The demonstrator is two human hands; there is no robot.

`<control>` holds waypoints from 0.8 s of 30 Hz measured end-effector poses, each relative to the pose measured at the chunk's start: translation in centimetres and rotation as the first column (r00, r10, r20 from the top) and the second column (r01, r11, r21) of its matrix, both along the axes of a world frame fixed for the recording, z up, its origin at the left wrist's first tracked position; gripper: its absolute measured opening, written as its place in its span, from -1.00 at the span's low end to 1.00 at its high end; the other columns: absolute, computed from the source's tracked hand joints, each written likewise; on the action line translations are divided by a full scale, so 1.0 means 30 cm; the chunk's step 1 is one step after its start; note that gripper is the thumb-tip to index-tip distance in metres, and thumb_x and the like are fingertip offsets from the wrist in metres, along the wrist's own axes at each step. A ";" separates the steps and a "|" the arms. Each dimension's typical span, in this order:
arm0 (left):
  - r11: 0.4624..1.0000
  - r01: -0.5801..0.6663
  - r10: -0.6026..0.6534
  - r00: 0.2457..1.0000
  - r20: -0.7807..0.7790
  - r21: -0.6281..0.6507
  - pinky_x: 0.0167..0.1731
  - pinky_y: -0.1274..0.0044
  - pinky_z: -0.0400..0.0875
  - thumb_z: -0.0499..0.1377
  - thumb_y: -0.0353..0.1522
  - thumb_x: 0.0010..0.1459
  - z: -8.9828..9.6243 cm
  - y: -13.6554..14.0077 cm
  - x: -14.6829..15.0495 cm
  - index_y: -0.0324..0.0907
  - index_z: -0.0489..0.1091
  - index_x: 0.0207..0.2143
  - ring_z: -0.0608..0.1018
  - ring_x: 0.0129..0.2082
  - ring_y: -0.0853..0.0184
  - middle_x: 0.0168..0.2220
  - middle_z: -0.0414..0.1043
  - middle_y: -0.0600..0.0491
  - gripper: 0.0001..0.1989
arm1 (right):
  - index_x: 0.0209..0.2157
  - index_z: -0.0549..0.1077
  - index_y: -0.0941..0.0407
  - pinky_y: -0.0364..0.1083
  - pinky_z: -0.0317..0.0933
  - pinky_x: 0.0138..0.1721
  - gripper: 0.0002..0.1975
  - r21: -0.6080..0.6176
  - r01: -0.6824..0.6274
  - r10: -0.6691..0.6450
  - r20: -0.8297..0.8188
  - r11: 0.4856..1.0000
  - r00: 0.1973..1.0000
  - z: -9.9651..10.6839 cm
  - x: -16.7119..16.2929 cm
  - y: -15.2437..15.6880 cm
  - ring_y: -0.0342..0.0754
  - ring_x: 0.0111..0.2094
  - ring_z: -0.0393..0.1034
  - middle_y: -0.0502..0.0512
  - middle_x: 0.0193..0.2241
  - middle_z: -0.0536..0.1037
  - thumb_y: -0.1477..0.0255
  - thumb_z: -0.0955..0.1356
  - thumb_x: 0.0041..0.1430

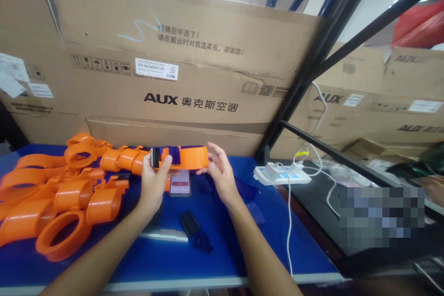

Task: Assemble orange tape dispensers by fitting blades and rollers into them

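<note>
An orange plastic tape dispenser [192, 157] is held level above the blue table, its round end to the right. My left hand [154, 180] is closed on its left end, thumb pressed near a dark blue piece [174, 155] on the front. A black part [156, 157] shows at that end. Around the right end, the fingers of my right hand [222, 173] are bent and touch the rim. Under the hands lies a phone [180, 184] with a lit screen. Closer to me are a black ridged piece [189, 223] and a crumpled dark blue scrap [204, 242].
Several more orange tape dispensers [72, 194] are heaped at the left of the blue table [138, 263]. A white power strip [281, 174] with cables sits at the right edge, beside a black rack post [312, 60]. Large cardboard boxes [194, 83] stand behind.
</note>
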State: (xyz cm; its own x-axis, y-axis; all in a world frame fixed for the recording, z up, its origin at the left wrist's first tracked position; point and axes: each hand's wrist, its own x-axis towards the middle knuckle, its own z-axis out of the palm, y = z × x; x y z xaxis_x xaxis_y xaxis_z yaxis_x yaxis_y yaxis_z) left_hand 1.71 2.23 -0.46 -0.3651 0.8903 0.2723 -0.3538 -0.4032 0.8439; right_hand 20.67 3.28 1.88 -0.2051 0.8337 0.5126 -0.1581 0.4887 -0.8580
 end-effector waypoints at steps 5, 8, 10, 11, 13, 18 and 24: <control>0.997 -0.063 0.070 0.983 -0.171 0.046 -0.22 0.36 0.63 0.37 -0.11 0.13 -0.025 0.009 -0.002 -0.02 0.23 0.13 0.63 -0.14 0.21 -0.01 0.44 -0.02 -0.40 | 0.41 0.01 0.01 0.10 0.47 -0.05 -0.11 0.156 0.109 -0.136 0.180 0.982 0.974 -0.005 -0.025 -0.010 0.16 0.07 0.47 0.33 0.23 0.37 0.11 0.46 0.21; 0.996 -0.046 0.064 0.965 -0.253 0.078 -0.14 0.34 0.61 0.38 -0.10 0.11 -0.036 0.006 0.004 -0.04 0.28 0.15 0.62 -0.09 0.17 0.00 0.45 -0.05 -0.38 | 0.38 0.10 0.01 0.14 0.43 0.03 -0.28 0.174 0.203 -0.231 0.161 0.964 0.960 -0.003 -0.022 -0.009 0.14 0.06 0.47 0.27 0.15 0.46 0.19 0.38 0.29; 0.998 0.002 0.015 0.962 -0.273 0.062 -0.18 0.33 0.62 0.39 -0.09 0.09 -0.040 0.000 0.011 -0.05 0.31 0.14 0.63 -0.13 0.16 -0.01 0.46 -0.05 -0.38 | 0.35 0.17 0.01 0.14 0.42 0.02 -0.34 0.186 0.226 -0.258 0.167 0.956 0.952 -0.001 -0.010 -0.007 0.12 -0.01 0.49 0.22 0.06 0.52 0.25 0.37 0.28; 0.999 0.024 -0.011 0.963 -0.269 0.045 -0.22 0.33 0.63 0.40 -0.09 0.09 -0.040 -0.003 0.015 -0.04 0.31 0.13 0.63 -0.17 0.17 -0.02 0.45 -0.05 -0.38 | 0.34 0.18 0.00 0.12 0.43 -0.02 -0.34 0.182 0.216 -0.249 0.182 0.959 0.951 -0.002 -0.004 -0.005 0.10 -0.06 0.50 0.20 0.03 0.53 0.27 0.37 0.26; 0.999 0.043 -0.039 0.970 -0.239 0.011 -0.31 0.35 0.64 0.40 -0.10 0.08 -0.035 -0.008 0.019 -0.03 0.29 0.11 0.64 -0.25 0.20 -0.05 0.44 -0.02 -0.39 | 0.34 0.18 0.00 0.07 0.46 -0.15 -0.32 0.143 0.175 -0.202 0.207 0.974 0.957 -0.005 0.004 -0.004 0.08 -0.14 0.51 0.19 0.04 0.52 0.28 0.39 0.23; 1.000 -0.009 0.006 0.987 -0.160 -0.019 -0.35 0.37 0.63 0.39 -0.10 0.10 -0.009 -0.010 0.011 -0.02 0.19 0.08 0.61 -0.43 0.33 -0.12 0.42 0.04 -0.40 | 0.40 0.00 -0.03 0.06 0.48 -0.21 -0.20 0.083 0.064 -0.080 0.208 0.994 0.975 -0.014 -0.009 -0.007 0.15 -0.01 0.47 0.29 0.29 0.30 0.09 0.38 0.26; 0.998 -0.055 0.049 0.965 -0.259 -0.015 -0.33 0.34 0.65 0.45 -0.15 0.00 -0.027 -0.009 0.007 -0.01 0.16 0.13 0.62 -0.31 0.25 -0.07 0.38 0.02 -0.27 | 0.38 0.06 0.02 0.16 0.37 0.13 -0.24 0.143 0.183 -0.206 0.170 0.973 0.964 -0.027 -0.025 0.005 0.17 0.18 0.39 0.30 0.31 0.30 0.07 0.38 0.30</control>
